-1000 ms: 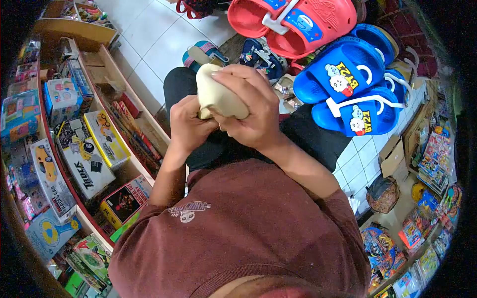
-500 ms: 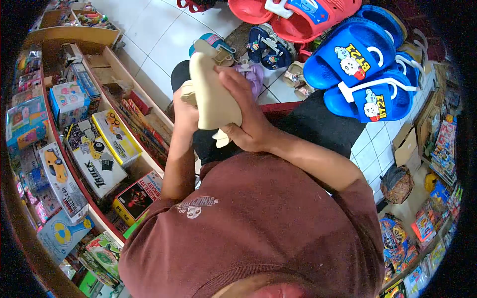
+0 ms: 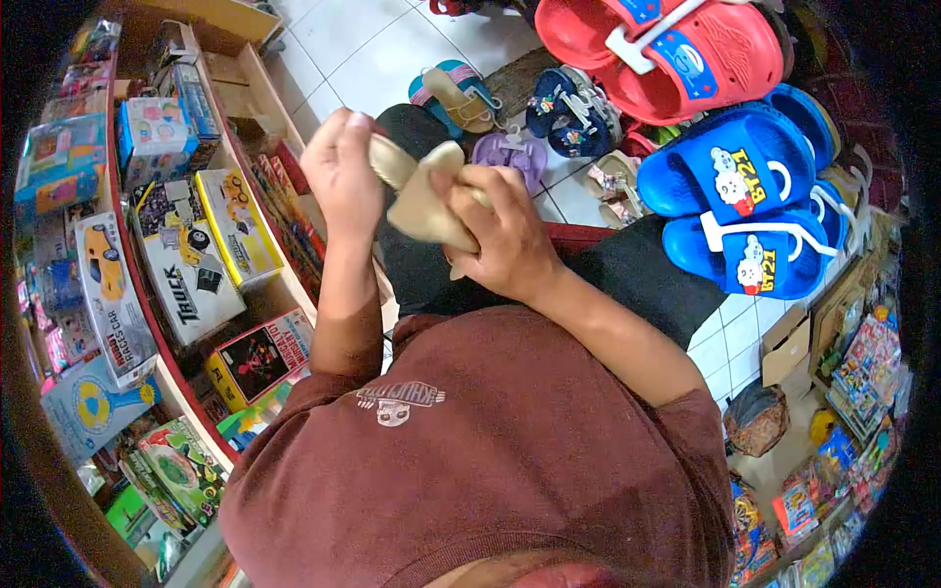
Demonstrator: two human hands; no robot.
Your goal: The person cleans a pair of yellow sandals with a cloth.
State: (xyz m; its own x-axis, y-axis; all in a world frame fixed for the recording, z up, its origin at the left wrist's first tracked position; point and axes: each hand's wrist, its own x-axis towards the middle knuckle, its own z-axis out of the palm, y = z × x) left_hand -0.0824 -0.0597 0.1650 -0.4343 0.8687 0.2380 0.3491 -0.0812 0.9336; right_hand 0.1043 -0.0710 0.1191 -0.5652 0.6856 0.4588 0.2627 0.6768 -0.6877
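Observation:
A cream sandal (image 3: 423, 211) is gripped by my right hand (image 3: 505, 230), its fingers wrapped around it in front of my lap. My left hand (image 3: 341, 171) is closed at the near left, with its thumb and fingers on the end of another cream piece (image 3: 392, 162), seemingly the second sandal of the pair. The two cream pieces meet or overlap between my hands. Motion blurs their edges, and my right fingers hide part of the nearer one.
Blue slides (image 3: 730, 181) and red clogs (image 3: 686, 59) hang together at the right. Small purple sandals (image 3: 510, 154), navy sandals (image 3: 573, 113) and teal-and-beige sandals (image 3: 456, 96) lie on the tiled floor (image 3: 368, 44). Shelves with boxed toys, including a truck box (image 3: 186, 265), stand at left.
My left hand has moved up and away from my right hand, drawing one cream piece with it. The sandal has tilted from upright, sole showing, to slanted. The view has shifted slightly.

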